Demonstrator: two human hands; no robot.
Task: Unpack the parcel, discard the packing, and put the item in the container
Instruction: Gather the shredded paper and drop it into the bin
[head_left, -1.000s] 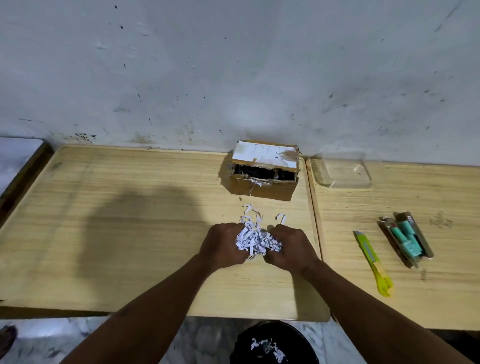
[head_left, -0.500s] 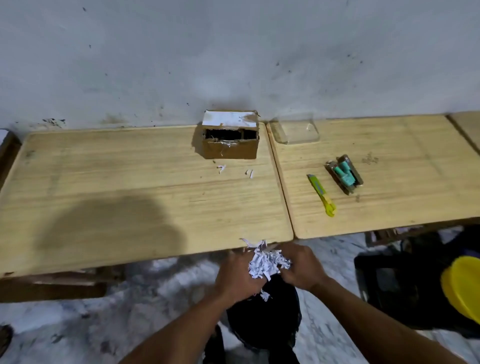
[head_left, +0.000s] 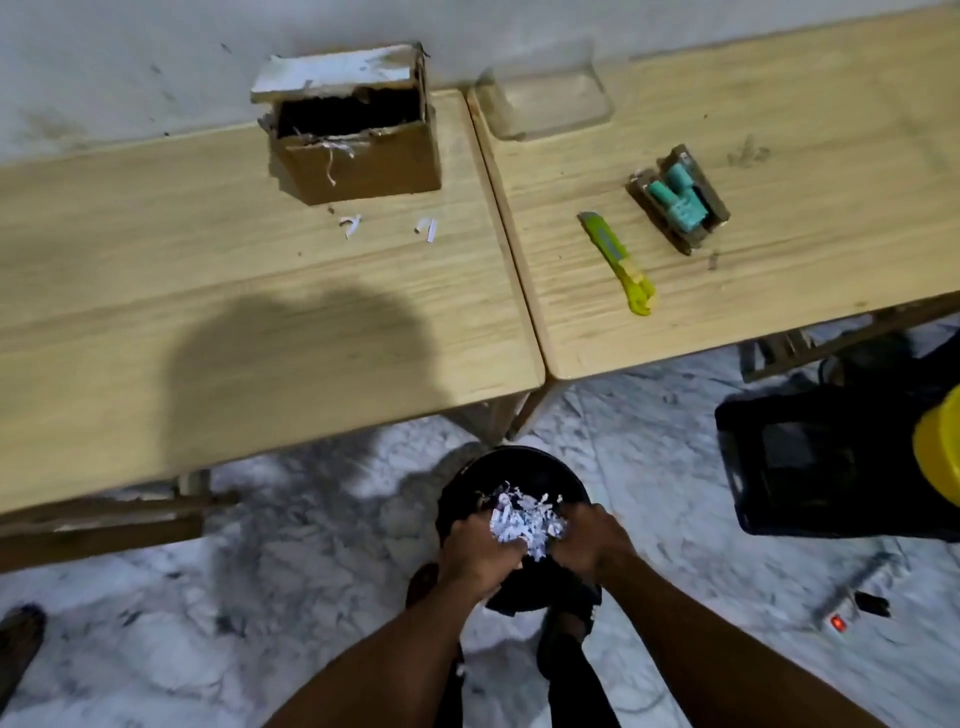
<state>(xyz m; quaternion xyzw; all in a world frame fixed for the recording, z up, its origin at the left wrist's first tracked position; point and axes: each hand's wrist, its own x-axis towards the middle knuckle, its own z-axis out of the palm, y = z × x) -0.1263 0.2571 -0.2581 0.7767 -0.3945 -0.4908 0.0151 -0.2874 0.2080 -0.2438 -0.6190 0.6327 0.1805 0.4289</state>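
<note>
— What do the hands hold?

— From the head camera: the left hand (head_left: 480, 545) and right hand (head_left: 589, 540) are cupped together, fingers (head_left: 511, 558) clamped on a wad of shredded paper (head_left: 524, 522), right over the black bin (head_left: 514, 473) on the floor. More shreds lie in the bin just past the fingertips.

— And the parcel?

— The cardboard box (head_left: 358, 140) stands open on the table (head_left: 208, 291), well beyond the fingers, against the wall. Two paper scraps (head_left: 353, 226) lie before it.

— The item?

— The teal item (head_left: 678, 200) lies on the right table beside a yellow cutter (head_left: 618, 262), up and to the right of the right hand. The clear container (head_left: 545, 98) sits farther back.
</note>
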